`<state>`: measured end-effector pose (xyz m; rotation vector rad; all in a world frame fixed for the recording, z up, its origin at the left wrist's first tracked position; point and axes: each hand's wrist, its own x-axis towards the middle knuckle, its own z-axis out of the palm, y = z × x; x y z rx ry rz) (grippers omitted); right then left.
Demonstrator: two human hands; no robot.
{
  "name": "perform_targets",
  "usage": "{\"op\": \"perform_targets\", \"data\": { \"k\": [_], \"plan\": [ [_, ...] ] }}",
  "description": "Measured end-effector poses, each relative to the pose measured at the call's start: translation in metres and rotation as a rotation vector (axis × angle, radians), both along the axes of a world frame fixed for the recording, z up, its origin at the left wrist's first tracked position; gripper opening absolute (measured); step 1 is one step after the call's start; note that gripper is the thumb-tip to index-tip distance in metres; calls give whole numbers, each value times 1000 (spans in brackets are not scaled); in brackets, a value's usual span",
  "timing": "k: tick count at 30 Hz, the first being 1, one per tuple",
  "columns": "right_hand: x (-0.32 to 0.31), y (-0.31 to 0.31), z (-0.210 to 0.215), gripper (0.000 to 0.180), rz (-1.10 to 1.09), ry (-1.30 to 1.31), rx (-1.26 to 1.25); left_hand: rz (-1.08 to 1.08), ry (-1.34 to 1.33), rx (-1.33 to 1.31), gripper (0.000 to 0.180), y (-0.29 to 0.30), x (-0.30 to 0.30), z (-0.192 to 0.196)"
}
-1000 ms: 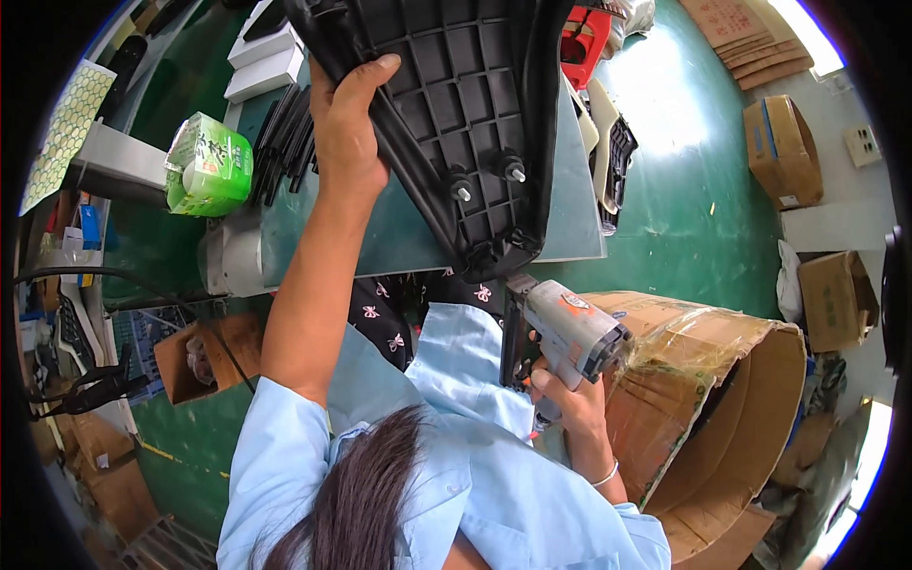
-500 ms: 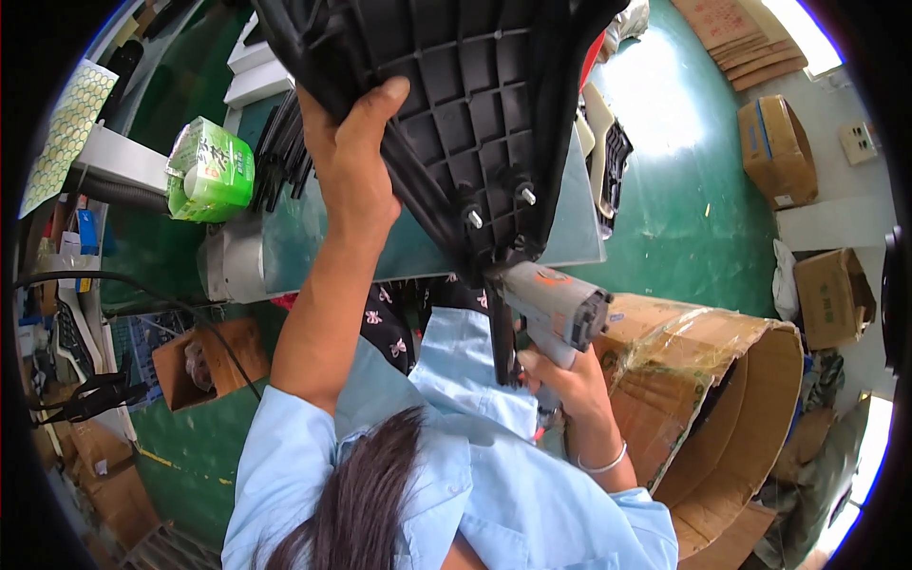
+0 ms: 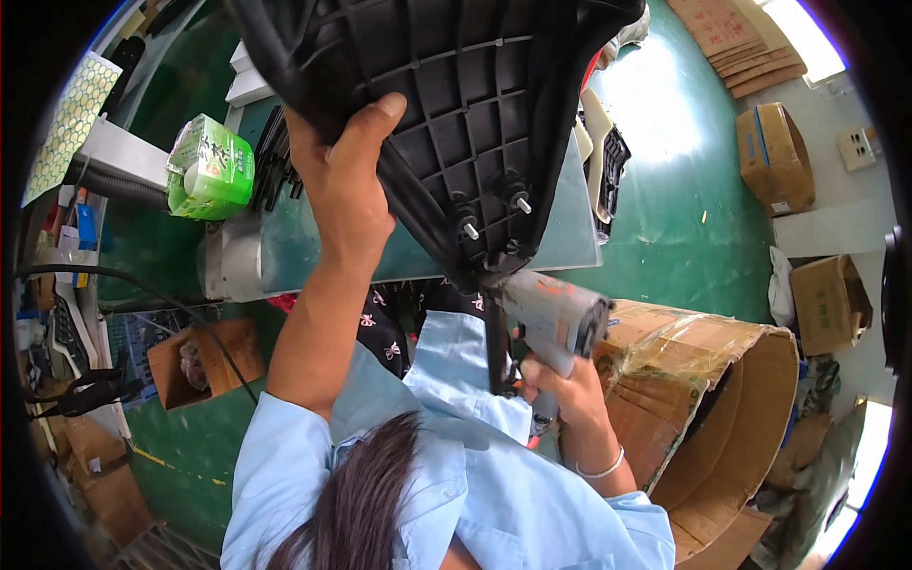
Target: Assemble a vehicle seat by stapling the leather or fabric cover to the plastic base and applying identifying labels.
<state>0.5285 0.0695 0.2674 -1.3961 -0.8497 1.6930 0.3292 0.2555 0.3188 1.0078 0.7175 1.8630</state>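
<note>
A black seat [image 3: 451, 114] is held up in front of me, its ribbed plastic underside facing me and its narrow end pointing down. Two metal bolts [image 3: 522, 204] stick out near that end. My left hand [image 3: 347, 176] is closed round the seat's left edge, thumb over the rim and fingers hidden behind. In my right hand [image 3: 567, 385] is the handle of a grey staple gun [image 3: 556, 309]. The gun's nose meets the seat's narrow tip; the exact contact point is hard to see.
Beneath the seat lies a glass-topped table [image 3: 299, 256]. A large open cardboard box [image 3: 665, 380] stands at my right. On the left are a green tissue pack [image 3: 211, 166], black strips [image 3: 273, 157] and a hanging cable [image 3: 142, 277]. More cardboard boxes [image 3: 774, 157] stand at the far right.
The seat has shifted slightly, its tip tilting a little down and left. The staple gun's rear has dropped slightly and is blurred; both hands keep their grips.
</note>
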Motion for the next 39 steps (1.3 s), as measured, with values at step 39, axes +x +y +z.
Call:
{"op": "perform_targets", "data": {
  "k": [39],
  "plan": [
    [17, 11, -1, 42, -330, 454, 103, 86, -189, 76, 33, 6, 24, -49]
  ]
}}
